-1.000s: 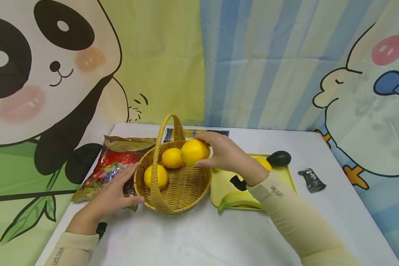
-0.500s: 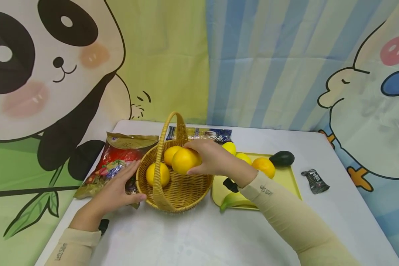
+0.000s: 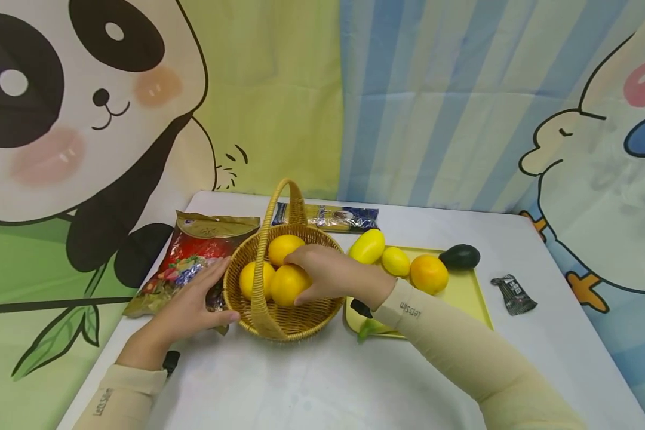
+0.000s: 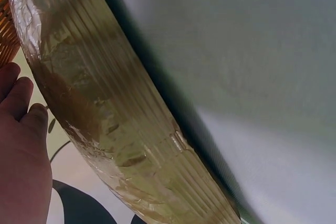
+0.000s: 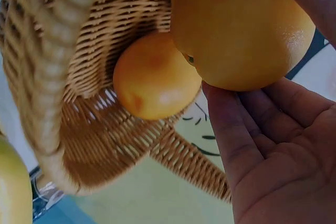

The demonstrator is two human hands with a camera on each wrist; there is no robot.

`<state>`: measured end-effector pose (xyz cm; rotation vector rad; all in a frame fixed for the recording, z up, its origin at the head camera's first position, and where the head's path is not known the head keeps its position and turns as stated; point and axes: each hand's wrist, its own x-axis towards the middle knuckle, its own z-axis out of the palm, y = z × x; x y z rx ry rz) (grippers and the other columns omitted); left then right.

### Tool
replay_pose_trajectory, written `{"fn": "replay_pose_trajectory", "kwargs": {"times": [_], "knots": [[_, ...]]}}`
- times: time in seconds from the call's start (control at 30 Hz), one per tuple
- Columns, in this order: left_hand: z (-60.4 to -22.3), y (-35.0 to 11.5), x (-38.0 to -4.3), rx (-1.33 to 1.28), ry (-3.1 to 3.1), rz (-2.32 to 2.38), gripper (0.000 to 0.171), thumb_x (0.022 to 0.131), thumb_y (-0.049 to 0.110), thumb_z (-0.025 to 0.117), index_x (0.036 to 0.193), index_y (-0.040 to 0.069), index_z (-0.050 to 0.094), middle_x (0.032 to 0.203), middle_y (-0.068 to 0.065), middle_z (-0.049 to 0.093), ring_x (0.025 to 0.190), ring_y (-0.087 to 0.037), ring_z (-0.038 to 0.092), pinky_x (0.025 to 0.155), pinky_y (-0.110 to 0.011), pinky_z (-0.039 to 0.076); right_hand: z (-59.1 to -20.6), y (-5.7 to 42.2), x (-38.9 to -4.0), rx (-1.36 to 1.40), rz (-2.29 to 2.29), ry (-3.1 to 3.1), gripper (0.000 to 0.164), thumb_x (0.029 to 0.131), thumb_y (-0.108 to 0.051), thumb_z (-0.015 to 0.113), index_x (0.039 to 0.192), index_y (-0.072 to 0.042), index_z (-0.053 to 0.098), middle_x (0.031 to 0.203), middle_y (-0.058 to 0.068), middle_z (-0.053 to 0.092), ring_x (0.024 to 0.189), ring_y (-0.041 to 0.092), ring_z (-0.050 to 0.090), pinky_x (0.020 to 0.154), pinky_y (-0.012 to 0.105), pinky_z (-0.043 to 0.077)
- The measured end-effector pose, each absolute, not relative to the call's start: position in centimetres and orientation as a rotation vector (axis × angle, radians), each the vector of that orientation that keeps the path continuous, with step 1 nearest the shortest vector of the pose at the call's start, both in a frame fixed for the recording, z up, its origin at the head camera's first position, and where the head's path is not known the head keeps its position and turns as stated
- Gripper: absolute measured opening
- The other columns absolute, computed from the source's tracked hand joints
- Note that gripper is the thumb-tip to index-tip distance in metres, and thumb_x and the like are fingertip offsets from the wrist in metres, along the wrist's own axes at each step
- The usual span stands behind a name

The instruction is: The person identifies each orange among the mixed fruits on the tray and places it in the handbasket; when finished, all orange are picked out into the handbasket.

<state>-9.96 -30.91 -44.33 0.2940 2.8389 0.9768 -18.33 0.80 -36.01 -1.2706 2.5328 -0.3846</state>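
Note:
A wicker basket [image 3: 306, 319] with a tall handle stands on the white table. My right hand [image 3: 325, 272] grips an orange [image 3: 290, 285], thumb on one side and fingers on the other, low inside the basket. In the right wrist view, the same orange [image 5: 241, 30] lies between thumb and fingers. Two more pieces of yellow-orange fruit sit in the basket: one at the back [image 3: 285, 248], the other on the left [image 3: 247, 276], partly behind the handle. My left hand [image 3: 193, 307] has its fingers extended along the basket's left side, over the edge of a red-and-gold bag [image 3: 193, 248].
Right of the basket lies a yellow tray [image 3: 470, 304] with a mango [image 3: 368, 246], a lemon [image 3: 395, 261], another orange [image 3: 429, 275], an avocado [image 3: 460, 257] and a mostly hidden banana [image 3: 368, 328]. A blue-and-gold packet [image 3: 338, 218] is behind the basket. Far right is a small black packet [image 3: 514, 294].
My right hand has carried the orange leftward and down into the basket, next to the other fruit. The left hand stays at the basket's side. The view has shifted slightly.

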Motion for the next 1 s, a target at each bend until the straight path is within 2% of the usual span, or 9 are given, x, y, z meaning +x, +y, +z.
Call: {"fn": "replay_pose_trajectory", "kwargs": {"times": [0.57,0.8,1.0], "knots": [[-44.4,-31.0,-10.0,0.311,2.836,0.985,0.119,0.078,0.059,0.087,0.169,0.029,0.016,0.176,-0.012,0.02,0.161,-0.048,0.016,0.116,-0.084,0.022,-37.2,-1.4,-17.7,-1.316,-0.257,2.44,0.076,0.08,-0.039,0.092,0.144,-0.011,0.062,0.136,-0.001,0.07,0.123,0.015,0.065,0.113,0.031,0.051],[-44.4,-31.0,-10.0,0.299,2.834,0.987,0.119,0.078,0.059,0.087,0.169,0.029,0.016,0.176,-0.013,0.02,0.16,-0.048,0.016,0.115,-0.084,0.022,-37.9,-1.9,-17.5,-1.355,-0.2,2.418,0.068,0.079,-0.038,0.093,0.137,-0.014,0.067,0.117,-0.008,0.073,0.102,0.007,0.064,0.098,0.026,0.055],[-44.3,-30.9,-9.8,0.294,2.833,0.994,0.119,0.078,0.058,0.087,0.17,0.027,0.017,0.176,-0.014,0.02,0.16,-0.048,0.016,0.115,-0.084,0.022,-37.9,-2.1,-17.2,-1.352,-0.168,2.412,0.069,0.08,-0.04,0.092,0.138,-0.013,0.066,0.121,-0.005,0.073,0.108,0.009,0.065,0.103,0.027,0.055]]}}
